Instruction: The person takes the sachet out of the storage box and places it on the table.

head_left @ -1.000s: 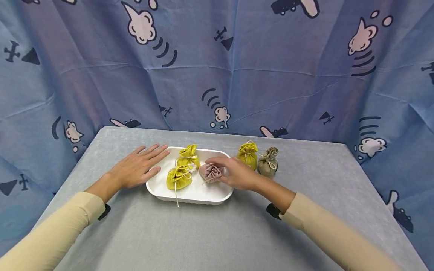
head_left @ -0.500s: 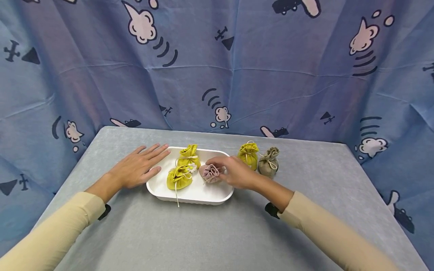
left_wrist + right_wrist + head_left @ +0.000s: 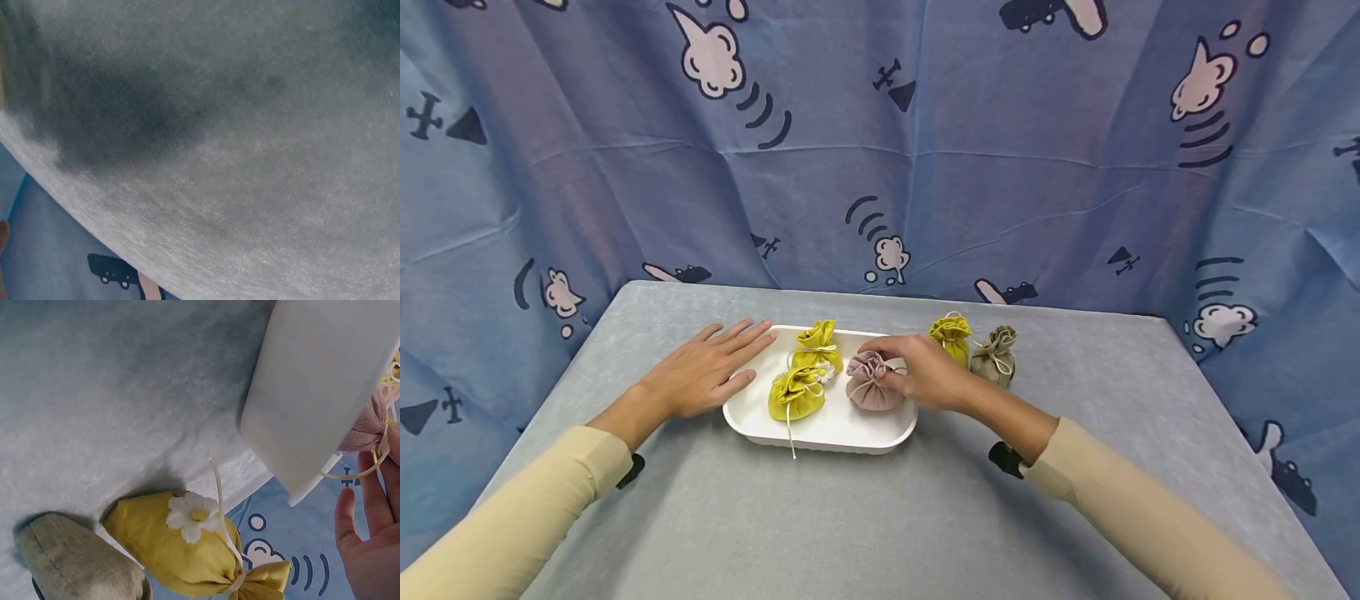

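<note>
My right hand (image 3: pixel 928 372) pinches a pink drawstring pouch (image 3: pixel 874 393) by its gathered neck, at the right end of a white tray (image 3: pixel 850 430). The pouch stands nearly upright, its ruffled top leaning left. On the tray's left rim rests my left hand (image 3: pixel 711 371), fingers straight and spread. Two yellow pouches (image 3: pixel 795 396) lie in the tray's left half, a white flower (image 3: pixel 825 372) between them. In the right wrist view, the pink pouch (image 3: pixel 367 430) shows past the tray wall (image 3: pixel 319 381), partly hidden by it. The left wrist view shows mostly tabletop.
Behind my right hand, a yellow pouch (image 3: pixel 951 335) and a grey-brown pouch (image 3: pixel 992 357) stand on the grey table (image 3: pixel 820 533). A white flower (image 3: pixel 192 516) decorates that yellow one. A patterned blue curtain (image 3: pixel 1015 192) hangs behind the table.
The pink pouch has turned from lying with its gathered top toward the front right to standing nearly upright. My right hand rose slightly with it. My left hand stayed put.
</note>
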### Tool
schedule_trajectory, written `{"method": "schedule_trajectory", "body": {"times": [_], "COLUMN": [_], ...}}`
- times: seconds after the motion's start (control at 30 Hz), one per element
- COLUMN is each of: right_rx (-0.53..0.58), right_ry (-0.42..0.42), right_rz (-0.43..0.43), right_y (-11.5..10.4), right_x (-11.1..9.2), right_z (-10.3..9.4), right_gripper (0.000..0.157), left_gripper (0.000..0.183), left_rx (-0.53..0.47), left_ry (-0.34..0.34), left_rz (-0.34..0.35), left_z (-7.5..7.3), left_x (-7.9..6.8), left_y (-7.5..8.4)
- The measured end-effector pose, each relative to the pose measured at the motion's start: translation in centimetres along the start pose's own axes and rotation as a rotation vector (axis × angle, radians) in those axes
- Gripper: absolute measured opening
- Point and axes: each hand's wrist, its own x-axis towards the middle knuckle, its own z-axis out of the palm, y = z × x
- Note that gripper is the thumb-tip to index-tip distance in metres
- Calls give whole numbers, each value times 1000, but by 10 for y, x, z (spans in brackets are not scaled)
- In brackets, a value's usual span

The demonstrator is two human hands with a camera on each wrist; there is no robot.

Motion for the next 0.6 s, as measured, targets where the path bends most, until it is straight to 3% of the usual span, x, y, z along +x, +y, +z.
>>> {"method": "schedule_trajectory", "body": {"times": [0.6], "right_rx": [-12], "right_ry": [109], "right_rz": [-51], "right_y": [-15], "right_x": [-9], "right_z": [-32], "right_gripper": [39], "left_gripper": [62], "left_rx": [0], "left_ry": [10], "left_rz": [7], "left_z": [1], "left_x": [-1], "left_y": [0]}}
